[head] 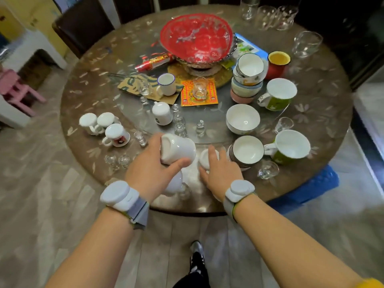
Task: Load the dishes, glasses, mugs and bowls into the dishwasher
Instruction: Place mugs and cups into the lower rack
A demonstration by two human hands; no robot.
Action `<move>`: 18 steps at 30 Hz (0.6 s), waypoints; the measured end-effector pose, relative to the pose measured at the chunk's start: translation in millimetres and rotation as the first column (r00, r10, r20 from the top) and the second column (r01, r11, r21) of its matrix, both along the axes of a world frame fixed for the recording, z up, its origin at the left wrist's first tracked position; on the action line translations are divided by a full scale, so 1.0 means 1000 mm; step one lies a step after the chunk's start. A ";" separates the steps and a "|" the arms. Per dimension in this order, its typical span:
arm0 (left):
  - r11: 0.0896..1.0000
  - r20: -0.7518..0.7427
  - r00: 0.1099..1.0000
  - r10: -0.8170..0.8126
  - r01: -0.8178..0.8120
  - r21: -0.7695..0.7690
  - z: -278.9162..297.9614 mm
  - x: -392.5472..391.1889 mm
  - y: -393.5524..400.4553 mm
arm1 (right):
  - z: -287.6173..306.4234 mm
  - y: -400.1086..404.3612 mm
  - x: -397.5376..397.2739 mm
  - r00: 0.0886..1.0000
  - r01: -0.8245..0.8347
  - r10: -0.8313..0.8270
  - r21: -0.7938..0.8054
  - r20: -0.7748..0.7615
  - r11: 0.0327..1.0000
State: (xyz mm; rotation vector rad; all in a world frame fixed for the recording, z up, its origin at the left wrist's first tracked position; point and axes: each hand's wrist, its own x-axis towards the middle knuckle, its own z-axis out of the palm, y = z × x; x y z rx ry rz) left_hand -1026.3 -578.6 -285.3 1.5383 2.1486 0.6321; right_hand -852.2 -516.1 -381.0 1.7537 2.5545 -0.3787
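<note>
My left hand [152, 170] grips a white mug [178, 149], tilted on its side just above the near edge of the round table [324, 113]. My right hand [220, 173] reaches over a small white cup [206, 157], fingers spread on and around it; whether they grip it is unclear. Another white piece [174, 183] lies partly hidden under my left hand. White bowls [242, 119] [248, 151], two green mugs [291, 147] [279, 94], a stack of bowls [248, 80] and three upturned white mugs [104, 126] stand around.
A red glass fruit bowl [196, 37] stands at the table's centre. Several small shot glasses [179, 123] dot the middle, and tumblers [268, 16] line the far right rim. A blue stool [311, 188] is beside the table, a dark chair [83, 23] behind it.
</note>
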 end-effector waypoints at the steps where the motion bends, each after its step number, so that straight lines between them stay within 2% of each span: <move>1: 0.999 -0.019 0.999 -0.036 0.036 0.019 0.007 0.015 0.000 | 0.007 -0.011 0.015 0.998 0.023 -0.025 -0.019 -0.063 1.000; 3: 0.995 -0.014 0.997 -0.070 0.071 0.065 0.020 0.034 0.002 | 0.013 -0.028 0.034 0.968 0.090 -0.111 -0.103 -0.226 0.991; 6: 0.977 -0.027 0.982 -0.188 0.190 0.093 0.035 0.087 0.002 | 0.022 -0.056 0.089 0.847 0.255 -0.317 -0.197 -0.427 0.947; 9: 0.925 -0.039 0.927 -0.372 0.374 0.071 0.037 0.191 -0.007 | 0.021 -0.098 0.192 0.628 0.493 -0.546 -0.259 -0.554 0.830; 10: 0.916 -0.023 0.919 -0.394 0.395 0.075 0.035 0.198 -0.006 | 0.022 -0.098 0.199 0.574 0.516 -0.575 -0.288 -0.582 0.807; 13: 0.796 -0.048 0.797 -0.603 0.604 0.036 0.027 0.341 -0.036 | 0.028 -0.164 0.333 0.267 0.734 -0.745 -0.372 -0.612 0.568; 14: 0.790 -0.021 0.790 -0.612 0.613 0.016 0.026 0.348 -0.037 | 0.029 -0.165 0.339 0.238 0.732 -0.749 -0.393 -0.618 0.557; 17: 0.669 -0.006 0.669 -0.743 0.743 0.006 0.011 0.474 -0.080 | 0.032 -0.246 0.452 0.012 0.812 -0.817 -0.471 -0.577 0.345; 18: 0.687 0.018 0.688 -0.725 0.725 -0.037 0.010 0.474 -0.081 | 0.030 -0.248 0.454 -0.005 0.799 -0.815 -0.492 -0.579 0.345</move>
